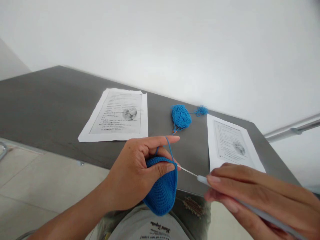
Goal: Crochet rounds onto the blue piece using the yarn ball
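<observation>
My left hand (140,170) pinches the top edge of a blue crocheted piece (163,193) between thumb and fingers. Its index finger points right, with a strand of blue yarn (170,148) looped over it and running down to the edge of the piece. My right hand (250,193) grips a crochet hook (203,180) with a pale grey handle. The thin metal shaft reaches left, and its tip is at the piece's upper right edge, beside my left thumb. Beyond my hands, a ball of blue yarn (181,116) lies on the dark table.
On the grey table (50,100) lie a printed sheet (117,115) at left and another printed sheet (232,143) at right. A small tangle of blue yarn (201,110) sits near the white wall (160,50). A metal rail (295,130) is at far right.
</observation>
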A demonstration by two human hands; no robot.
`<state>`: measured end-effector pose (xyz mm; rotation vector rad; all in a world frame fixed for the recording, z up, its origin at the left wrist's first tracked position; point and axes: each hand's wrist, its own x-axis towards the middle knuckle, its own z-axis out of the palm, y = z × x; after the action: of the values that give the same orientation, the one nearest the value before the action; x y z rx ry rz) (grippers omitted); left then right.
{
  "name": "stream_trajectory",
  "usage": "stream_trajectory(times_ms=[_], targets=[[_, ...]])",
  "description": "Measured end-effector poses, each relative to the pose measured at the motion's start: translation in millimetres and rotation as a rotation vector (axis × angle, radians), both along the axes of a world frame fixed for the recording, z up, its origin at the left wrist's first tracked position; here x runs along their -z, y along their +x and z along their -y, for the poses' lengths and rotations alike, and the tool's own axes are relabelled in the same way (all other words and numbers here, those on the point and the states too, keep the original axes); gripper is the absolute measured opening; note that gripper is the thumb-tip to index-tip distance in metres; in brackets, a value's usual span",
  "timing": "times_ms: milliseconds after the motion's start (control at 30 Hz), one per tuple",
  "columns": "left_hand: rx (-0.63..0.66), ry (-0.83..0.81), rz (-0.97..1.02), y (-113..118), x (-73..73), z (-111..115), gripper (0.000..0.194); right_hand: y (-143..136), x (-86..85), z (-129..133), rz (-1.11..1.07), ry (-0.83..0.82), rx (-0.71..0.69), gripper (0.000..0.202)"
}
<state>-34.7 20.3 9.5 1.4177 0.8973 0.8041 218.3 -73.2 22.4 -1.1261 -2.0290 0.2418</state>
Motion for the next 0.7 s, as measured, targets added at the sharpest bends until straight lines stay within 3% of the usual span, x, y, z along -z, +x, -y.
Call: stream_trajectory(times_ms=[167, 267, 333, 467, 700], targets=[[-0.033, -0.006, 0.05, 2, 3.9, 0, 0.047, -35, 35.3, -23, -0.998, -0.462, -0.092, 0.014], [-0.072, 0.019, 0.051, 5, 5.0, 2, 0.047, -57, 51.5, -28, -1.272, -0.525, -0.09, 0.012], [-0.118, 0.063, 0.037, 8, 6.3, 4, 0.047, -68, 58.3, -25, -1.268, -0.438, -0.057, 0.016], [-0.234, 0.135, 0.049, 15, 11.0, 11, 0.046, -78, 66.8, -18, -0.981, -0.151, 0.092, 0.021], [-0.359, 0.127, 0.074, 21, 17.4, 16, 0.036, -86, 67.4, -17, -0.697, 0.038, 0.217, 0.033]])
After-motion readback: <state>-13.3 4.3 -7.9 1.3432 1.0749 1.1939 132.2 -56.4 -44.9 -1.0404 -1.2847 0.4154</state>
